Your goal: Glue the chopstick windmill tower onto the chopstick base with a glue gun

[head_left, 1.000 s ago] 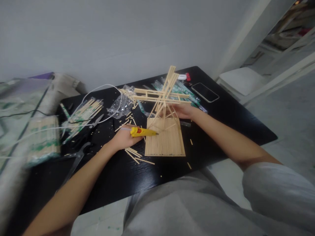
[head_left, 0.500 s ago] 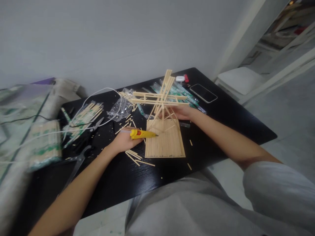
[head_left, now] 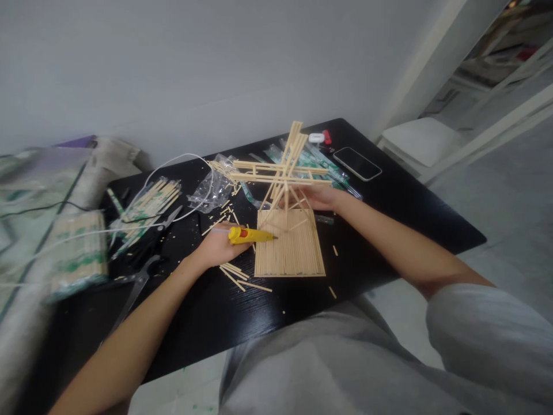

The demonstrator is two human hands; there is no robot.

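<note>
My left hand is wrapped round a yellow hot glue gun, whose nozzle points right over a flat square base of wooden sticks. On the back of that base stands a stick frame, with long crossed arms at its top and slanting legs below. Behind the legs, my right hand reaches in from the right at the frame. Its fingertips are partly hidden by the sticks, so its exact grip is unclear. Several loose sticks lie beside the base, near my left hand.
Scissors and stick packs lie on the left of the black table. A white cable loops over the packs. Crumpled clear plastic lies behind the glue gun. At the back right are wrappers and a phone.
</note>
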